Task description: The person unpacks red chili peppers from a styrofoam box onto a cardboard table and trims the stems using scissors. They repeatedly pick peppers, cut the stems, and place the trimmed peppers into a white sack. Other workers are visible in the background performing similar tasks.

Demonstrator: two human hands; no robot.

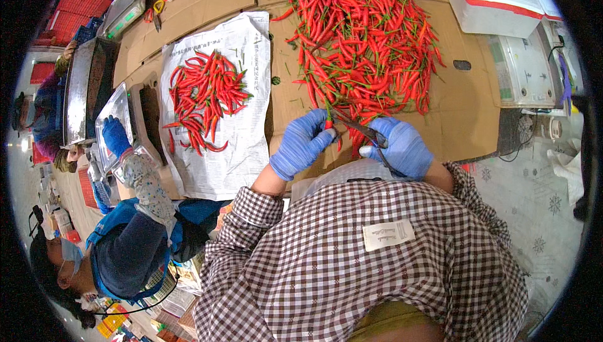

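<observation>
My left hand (pixel 301 145), in a blue glove, pinches a red chili pepper (pixel 328 124) by its body, with the green stem pointing up. Dark scissors (pixel 357 127) are in my right hand (pixel 404 146), also gloved in blue. Their blades reach left towards the stem of the held chili; whether they touch it I cannot tell. Just beyond both hands spreads a large heap of red chilies (pixel 362 50) with green stems. To the left, a smaller heap of red chilies (pixel 207 92) lies on a printed newspaper sheet (pixel 212 177).
Cardboard (pixel 466 120) covers the table. A white foam box (pixel 490 17) stands at the far right. Scissors with a yellow and red handle (pixel 158 12) lie far left. A co-worker's blue-gloved hand (pixel 115 134) is over a clear plastic tray (pixel 123 101) at the left; another person stands beyond.
</observation>
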